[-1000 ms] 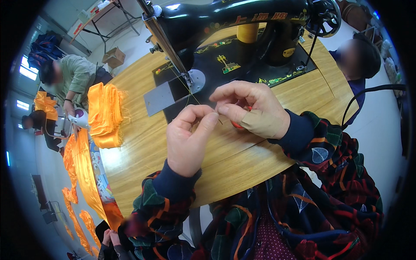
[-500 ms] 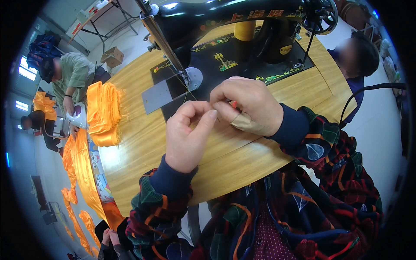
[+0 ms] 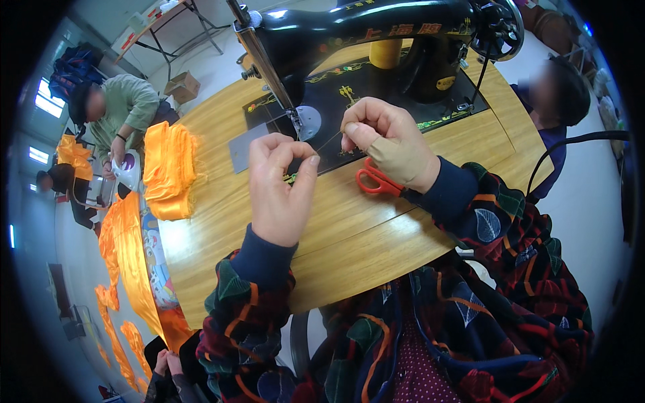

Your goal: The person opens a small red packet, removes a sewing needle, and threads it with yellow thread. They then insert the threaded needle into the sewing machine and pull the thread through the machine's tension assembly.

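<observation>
In front of the black sewing machine (image 3: 363, 33), my left hand (image 3: 282, 191) pinches with thumb and forefinger. My right hand (image 3: 396, 144), a beige tape strip round its thumb, also pinches. A thin thread (image 3: 329, 142) spans the short gap between both sets of fingertips, just in front of the needle and presser foot (image 3: 295, 121). Red-handled scissors (image 3: 379, 180) lie on the wooden tabletop (image 3: 349, 235) beneath my right hand, partly hidden by it. A folded stack of orange satin cloth (image 3: 169, 171) rests left of the machine.
On the left, a person in a light green top holds a white iron (image 3: 127, 171) near orange cloth strips (image 3: 127, 245) that hang toward the floor. Another person (image 3: 557, 101) is at the right. A black cable (image 3: 571, 138) arches by the table's right edge.
My hands have drawn apart, left hand leftward and right hand slightly up and right. The thread now shows between them, and the scissors have come into fuller view.
</observation>
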A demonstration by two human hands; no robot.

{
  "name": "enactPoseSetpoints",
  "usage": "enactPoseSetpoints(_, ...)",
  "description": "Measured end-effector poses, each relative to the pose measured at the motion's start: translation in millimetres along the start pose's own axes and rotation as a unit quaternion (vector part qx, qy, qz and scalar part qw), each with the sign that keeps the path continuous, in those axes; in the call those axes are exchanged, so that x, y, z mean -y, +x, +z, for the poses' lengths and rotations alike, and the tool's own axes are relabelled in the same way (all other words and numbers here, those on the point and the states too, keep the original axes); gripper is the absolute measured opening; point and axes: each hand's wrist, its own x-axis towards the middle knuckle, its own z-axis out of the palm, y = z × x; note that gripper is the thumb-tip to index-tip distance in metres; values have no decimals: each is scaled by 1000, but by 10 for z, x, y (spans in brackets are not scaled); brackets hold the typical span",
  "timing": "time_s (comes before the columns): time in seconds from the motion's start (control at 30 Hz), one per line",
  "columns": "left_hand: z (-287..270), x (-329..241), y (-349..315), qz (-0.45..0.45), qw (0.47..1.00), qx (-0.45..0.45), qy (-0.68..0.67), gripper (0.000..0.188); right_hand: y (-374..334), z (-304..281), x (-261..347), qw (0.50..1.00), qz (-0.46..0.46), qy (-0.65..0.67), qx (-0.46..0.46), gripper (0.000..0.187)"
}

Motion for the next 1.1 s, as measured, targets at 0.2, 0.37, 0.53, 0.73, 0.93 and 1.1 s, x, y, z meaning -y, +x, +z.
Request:
enactPoseSetpoints(0.2, -21, 145, 87, -45, 999, 10, -27, 4, 57, -55, -16, 999, 41, 14, -8, 13)
enactPoseSetpoints(0.37, -124, 297, 282, -190, 939, 170, -230, 6, 177, -155, 12, 987, 160, 11, -12, 9)
enactPoseSetpoints(0.53, -210, 356, 386, -294, 874, 181, -341, 11, 325, -274, 4, 985, 173, -6, -26, 8)
enactPoseSetpoints(0.73, -210, 358, 414, -330, 818, 158, -444, 16, 451, -312, -74, 986, 164, -1, -33, 15)
enactPoseSetpoints(0.93, -211, 370, 395, -326, 801, 169, -473, 20, 484, -316, -81, 985, 165, 1, -42, 13)
enactPoseSetpoints(1.1, -189, 390, 388, -318, 796, 171, -487, 20, 465, -326, -95, 987, 154, -7, -42, 13)
